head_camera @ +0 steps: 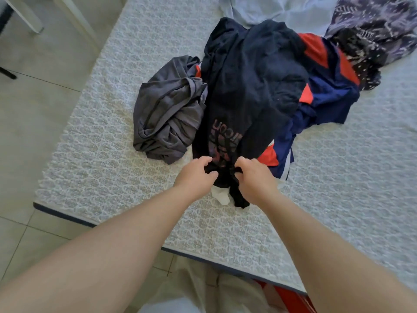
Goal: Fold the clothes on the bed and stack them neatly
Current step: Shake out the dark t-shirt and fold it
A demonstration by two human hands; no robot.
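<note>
Fingers of the left hand and right hand curl into the near edge of a black printed shirt, gripping it on the bed. Beyond the fingers lies the pile: a grey garment left, a navy-and-red garment right.
</note>
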